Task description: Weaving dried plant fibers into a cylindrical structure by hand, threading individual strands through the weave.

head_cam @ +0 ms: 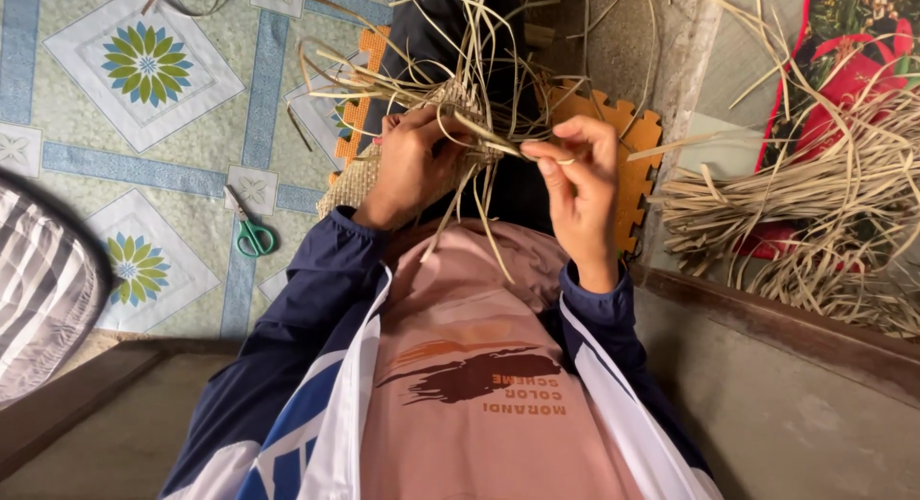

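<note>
At the far left edge, a grey-and-white striped fabric item (43, 289) lies on the patterned floor covering with blue bands and green flower motifs (144, 64). To its right, a pair of small green-handled scissors (251, 232) rests on that floor covering, well apart from both hands. Further right, the left hand (414, 165), emerging from a navy blue jacket sleeve (307, 299), is curled around the partly woven panel of pale tan straw (359, 174), with the fingers pressed against its far edge. The woven panel sits in front of the person's chest, above the lap, and loose straw strands (460, 50) fan outward from it toward the far side. Beneath the panel, an orange foam mat with notched edges (632, 146) lies on the floor. The right hand (580, 179) is raised just right of the panel, and its thumb and forefinger pinch a single flat straw strand (494, 136) that runs back to the weave. At the far right, a heaped bundle of dried straw strips (815, 213) lies near a red patterned cloth (843, 69).
</note>
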